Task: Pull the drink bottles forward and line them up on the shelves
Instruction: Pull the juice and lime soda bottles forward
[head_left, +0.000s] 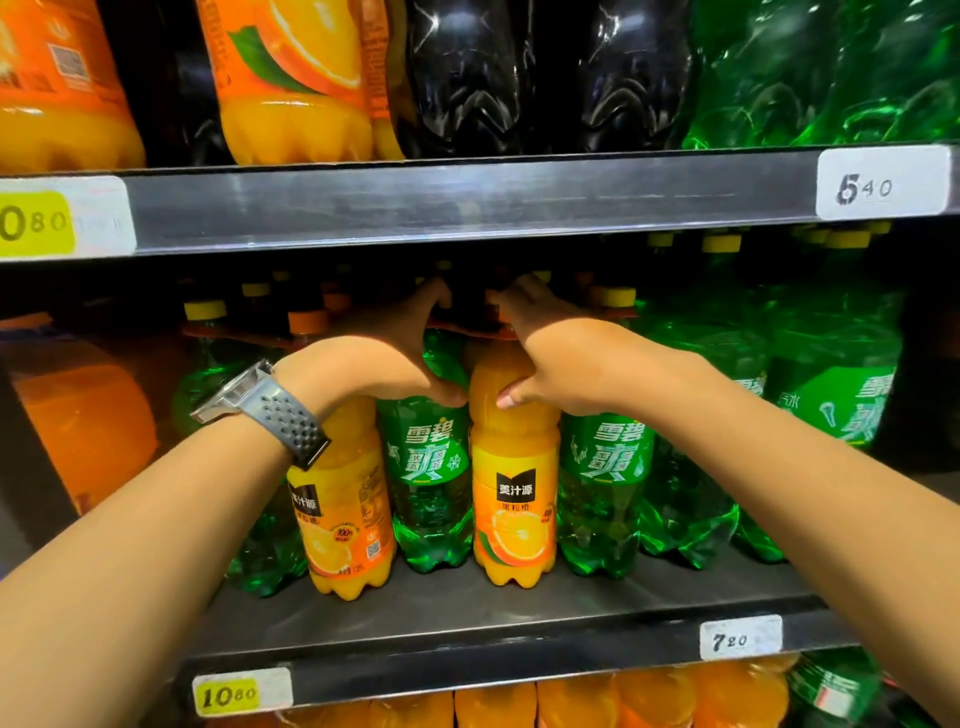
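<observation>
Head view. Middle shelf (467, 608), front row.

- Right hand (545, 358) wraps the shoulder of an orange juice bottle (514, 493), thumb in front, fingers curled behind the neck.
- Left hand (395, 358) clasps the neighbouring green soda bottle (428, 467) the same way.
- Both bottles stand upright, set back from the shelf lip.

Risks, as judged:
- The bottles touch flank to flank, so pulling these two may drag or tip the neighbours.
- A high grip could make the base catch and the bottle pitch forward.
- The left forearm crosses a second orange bottle (340, 525) and may knock it.

Count:
- Front-row orange bottles: two.
- Green bottles at the front: at least five, with more behind that cannot be counted.
- Price tags: four, two yellow and two white.
</observation>
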